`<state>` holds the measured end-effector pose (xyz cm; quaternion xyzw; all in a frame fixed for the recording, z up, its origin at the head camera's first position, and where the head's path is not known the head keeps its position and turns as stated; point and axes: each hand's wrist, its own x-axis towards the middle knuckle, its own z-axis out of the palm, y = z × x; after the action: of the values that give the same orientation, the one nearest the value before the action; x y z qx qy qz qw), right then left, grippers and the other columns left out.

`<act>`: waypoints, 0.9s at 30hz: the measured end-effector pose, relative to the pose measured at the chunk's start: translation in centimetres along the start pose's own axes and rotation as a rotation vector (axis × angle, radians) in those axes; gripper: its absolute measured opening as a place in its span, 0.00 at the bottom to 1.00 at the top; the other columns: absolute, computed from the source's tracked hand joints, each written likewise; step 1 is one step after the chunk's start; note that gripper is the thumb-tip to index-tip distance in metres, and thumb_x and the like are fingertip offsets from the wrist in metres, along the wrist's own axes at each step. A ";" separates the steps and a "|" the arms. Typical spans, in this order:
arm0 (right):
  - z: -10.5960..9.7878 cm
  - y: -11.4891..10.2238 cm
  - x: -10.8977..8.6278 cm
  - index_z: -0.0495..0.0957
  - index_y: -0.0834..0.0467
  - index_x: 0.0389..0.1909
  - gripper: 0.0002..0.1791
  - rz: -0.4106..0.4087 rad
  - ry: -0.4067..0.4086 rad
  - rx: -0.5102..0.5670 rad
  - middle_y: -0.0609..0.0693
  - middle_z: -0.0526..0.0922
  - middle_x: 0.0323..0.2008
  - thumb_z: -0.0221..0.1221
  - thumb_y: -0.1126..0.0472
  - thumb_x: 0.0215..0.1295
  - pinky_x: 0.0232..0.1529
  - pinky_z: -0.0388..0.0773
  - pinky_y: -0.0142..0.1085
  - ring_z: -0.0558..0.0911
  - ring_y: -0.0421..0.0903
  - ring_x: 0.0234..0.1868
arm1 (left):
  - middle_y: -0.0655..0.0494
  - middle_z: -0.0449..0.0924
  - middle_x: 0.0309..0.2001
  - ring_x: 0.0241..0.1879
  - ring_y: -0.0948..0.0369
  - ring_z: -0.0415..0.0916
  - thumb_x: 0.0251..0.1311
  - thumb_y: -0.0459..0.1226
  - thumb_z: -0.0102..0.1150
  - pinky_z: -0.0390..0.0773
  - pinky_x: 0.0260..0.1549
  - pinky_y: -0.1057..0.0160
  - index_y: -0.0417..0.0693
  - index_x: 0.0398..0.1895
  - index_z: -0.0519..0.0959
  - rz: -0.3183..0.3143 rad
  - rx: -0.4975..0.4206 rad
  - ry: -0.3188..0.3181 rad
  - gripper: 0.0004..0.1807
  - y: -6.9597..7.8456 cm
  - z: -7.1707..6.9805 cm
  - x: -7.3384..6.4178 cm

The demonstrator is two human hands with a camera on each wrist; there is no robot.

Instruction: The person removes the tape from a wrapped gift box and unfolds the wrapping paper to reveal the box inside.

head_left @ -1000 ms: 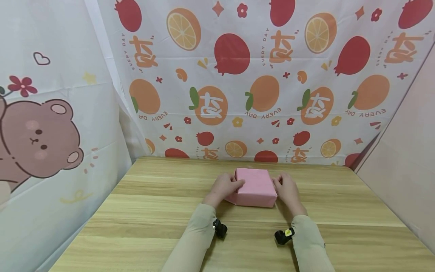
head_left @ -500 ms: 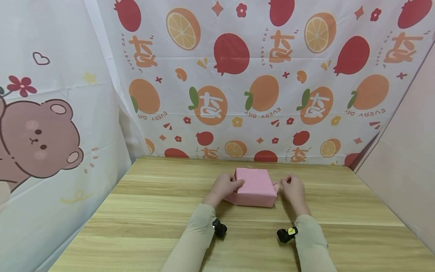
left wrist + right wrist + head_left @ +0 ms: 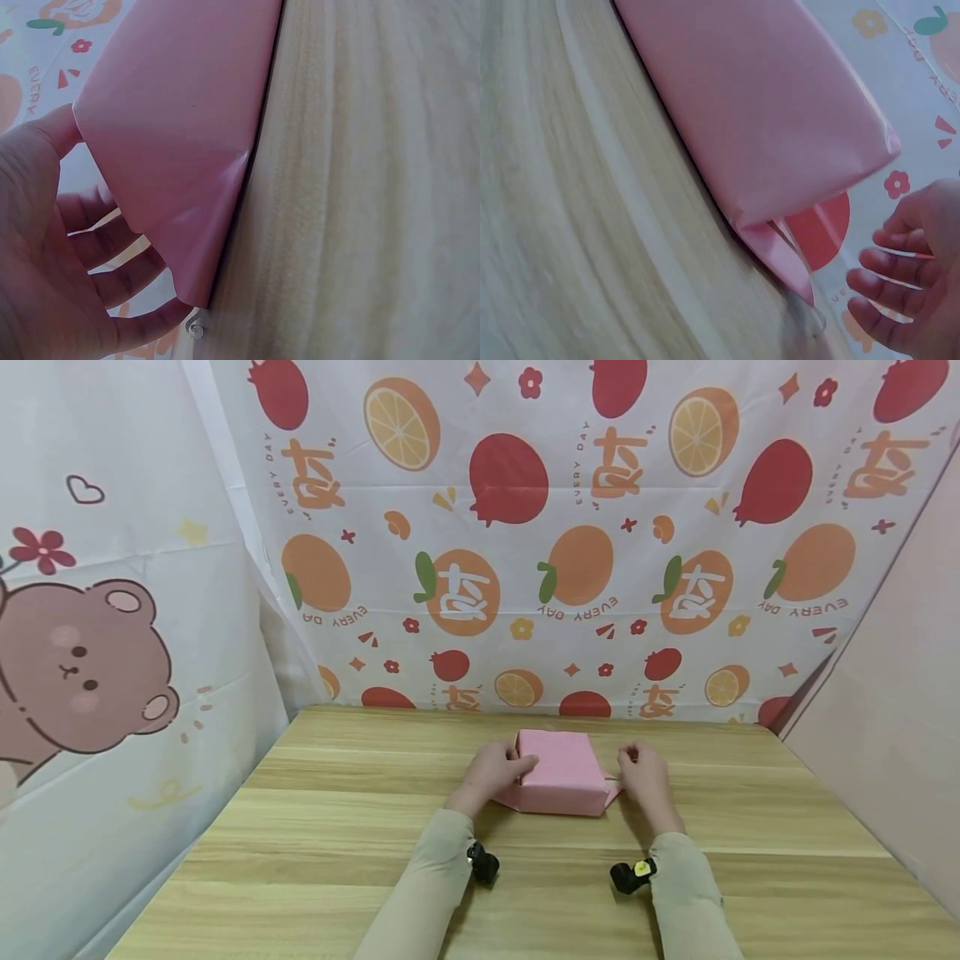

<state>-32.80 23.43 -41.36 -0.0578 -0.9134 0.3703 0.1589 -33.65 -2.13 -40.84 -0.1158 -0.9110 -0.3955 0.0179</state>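
A box wrapped in pink paper sits on the wooden table. My left hand holds its left end, the thumb at the top edge and the fingers against the end and its folded paper flap. At the right end, another pink flap sticks out low, with a small clear piece at its tip. My right hand is just right of that flap. In the right wrist view its fingers are loosely bent and apart from the paper, with nothing seen in them.
The wooden table ends at a fruit-print cloth hanging behind. A bear-print cloth hangs on the left, and a pale wall stands on the right.
My right hand has moved right, off the box's end. The right flap now juts outward and has tipped lower since half a second ago. My left hand stays in place.
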 end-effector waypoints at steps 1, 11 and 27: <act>0.2 -0.2 0.0 0.75 0.62 0.42 0.14 -0.014 -0.017 0.012 0.58 0.79 0.39 0.47 0.58 0.63 0.43 0.72 0.42 0.76 0.51 0.41 | 0.59 0.70 0.18 0.20 0.63 0.65 0.50 0.57 0.56 0.64 0.19 0.68 0.50 0.21 0.71 -0.005 -0.002 0.003 0.21 0.0 0.0 0.0; 1.8 -1.5 -0.3 0.73 0.61 0.52 0.23 -0.126 -0.144 0.085 0.59 0.77 0.51 0.50 0.49 0.64 0.54 0.69 0.46 0.74 0.53 0.53 | 0.54 0.77 0.36 0.36 0.60 0.72 0.55 0.56 0.52 0.72 0.36 0.61 0.47 0.43 0.74 0.011 0.001 0.042 0.24 0.3 0.1 -0.2; 1.1 -3.0 -0.4 0.68 0.57 0.59 0.27 -0.101 -0.226 0.111 0.59 0.73 0.55 0.47 0.45 0.65 0.57 0.66 0.48 0.71 0.54 0.57 | 0.53 0.76 0.31 0.31 0.59 0.69 0.56 0.53 0.51 0.69 0.29 0.62 0.49 0.38 0.78 0.074 0.091 0.165 0.19 1.5 0.0 0.1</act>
<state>-32.74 20.44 -40.07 0.0392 -0.9052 0.4162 0.0765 -33.39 -1.13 -39.77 -0.1156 -0.9186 -0.3608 0.1126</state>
